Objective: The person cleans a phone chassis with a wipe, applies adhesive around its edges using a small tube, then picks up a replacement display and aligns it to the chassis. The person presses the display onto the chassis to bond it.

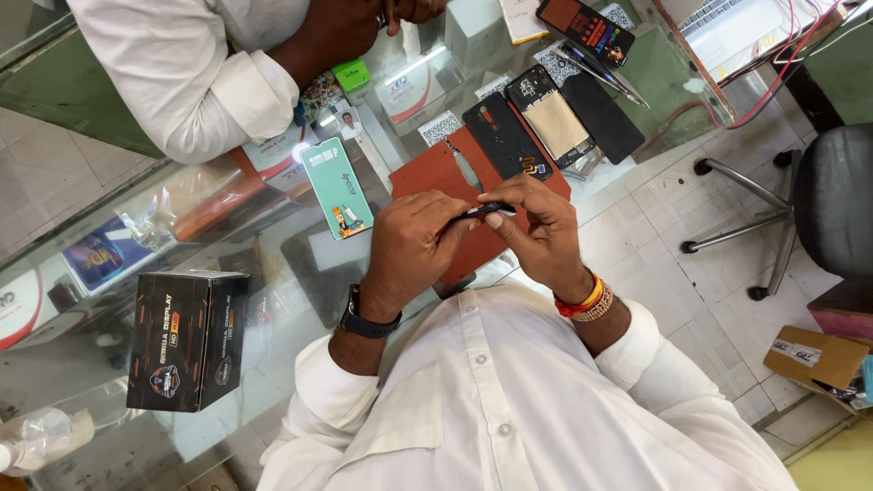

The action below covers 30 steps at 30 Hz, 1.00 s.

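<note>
You hold a small, thin black part [487, 211] pinched between both hands just above the red mat [436, 177] on the glass counter [273, 300]. Your left hand [414, 245], the one with the dark wristwatch [366, 323], has its fingers closed narrowly on the part's left end; your right hand [541, 227], with the red and gold bangles [587, 302], has its fingers folded down onto the right end. What the part is exactly, the picture does not show clearly.

At about twelve o'clock from your hands lies an opened phone [550, 123] with its inner side up, a black back cover [505, 136] just to its left and a dark panel [602, 116] to its right. At ten o'clock sits a teal-backed display panel [336, 186], and at eight o'clock, well apart, a black box [186, 338] stands upright. Another person's white sleeve [182, 73] rests on the counter at eleven o'clock.

By the look of it, you are working the small part by hand during a phone repair. Moving it calls for a steady two-handed pinch and a gentle touch.
</note>
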Tool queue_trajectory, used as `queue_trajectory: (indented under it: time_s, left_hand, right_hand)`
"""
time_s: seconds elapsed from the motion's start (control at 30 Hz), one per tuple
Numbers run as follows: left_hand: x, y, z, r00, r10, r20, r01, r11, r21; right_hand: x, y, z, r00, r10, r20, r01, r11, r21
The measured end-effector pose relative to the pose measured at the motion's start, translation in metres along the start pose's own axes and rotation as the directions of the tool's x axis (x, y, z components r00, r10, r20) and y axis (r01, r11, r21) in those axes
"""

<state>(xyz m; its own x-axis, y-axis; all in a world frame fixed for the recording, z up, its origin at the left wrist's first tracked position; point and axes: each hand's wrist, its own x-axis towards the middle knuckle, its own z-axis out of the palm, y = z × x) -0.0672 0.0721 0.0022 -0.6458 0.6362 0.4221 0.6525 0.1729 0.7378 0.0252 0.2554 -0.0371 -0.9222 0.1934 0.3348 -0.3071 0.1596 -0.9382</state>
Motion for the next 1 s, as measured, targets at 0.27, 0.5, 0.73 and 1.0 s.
queue_trajectory:
  time_s: [0.27, 0.5, 0.73, 1.0]
  left_hand:
    - [0.0, -0.005, 0.002, 1.0, 0.003, 0.0, -0.003, 0.999, -0.047]
    - [-0.01, -0.025, 0.018, 0.977, -0.213, -0.006, 0.188, 0.874, -0.448]
    - [-0.023, -0.045, 0.031, 0.93, -0.369, -0.005, 0.263, 0.673, -0.691]
    - [-0.019, -0.04, 0.031, 0.928, -0.37, 0.042, 0.291, 0.653, -0.699]
  right_hand:
    - [0.001, 0.005, 0.001, 0.997, -0.069, -0.024, 0.067, 0.995, -0.072]
    - [0.004, -0.008, 0.006, 0.995, -0.026, -0.1, 0.012, 0.99, -0.138]
    - [0.005, -0.01, 0.011, 0.992, -0.013, -0.128, 0.003, 0.997, -0.078]
    - [0.004, -0.01, 0.009, 0.987, 0.012, -0.158, -0.036, 0.988, -0.15]
